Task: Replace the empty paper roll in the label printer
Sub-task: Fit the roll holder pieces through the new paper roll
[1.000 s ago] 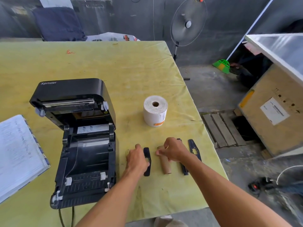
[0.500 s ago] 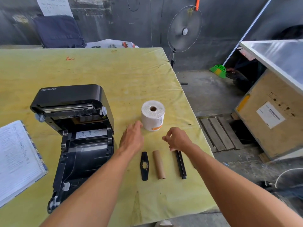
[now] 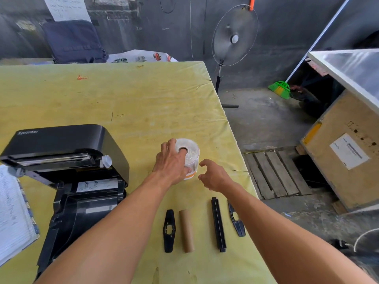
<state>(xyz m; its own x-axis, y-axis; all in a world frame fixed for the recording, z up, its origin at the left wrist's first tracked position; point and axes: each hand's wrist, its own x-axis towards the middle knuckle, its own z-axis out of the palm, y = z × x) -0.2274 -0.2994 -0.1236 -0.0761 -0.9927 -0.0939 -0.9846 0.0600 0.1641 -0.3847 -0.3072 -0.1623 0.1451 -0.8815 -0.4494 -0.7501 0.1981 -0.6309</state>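
On the table [image 3: 123,99]: one label printer [image 3: 67,181] by the left edge, one full paper roll [image 3: 190,154] toward the right edge, one empty cardboard core [image 3: 186,230] near the front edge. Two black guide plates [image 3: 169,230] [image 3: 236,222], one black spindle bar [image 3: 218,224], one notebook [image 3: 14,212]. Two hands: left hand [image 3: 171,162], right hand [image 3: 214,175]. Beyond the right edge: one standing fan [image 3: 234,35], one green broom [image 3: 280,89], one wooden crate [image 3: 344,152], one pallet [image 3: 274,175].
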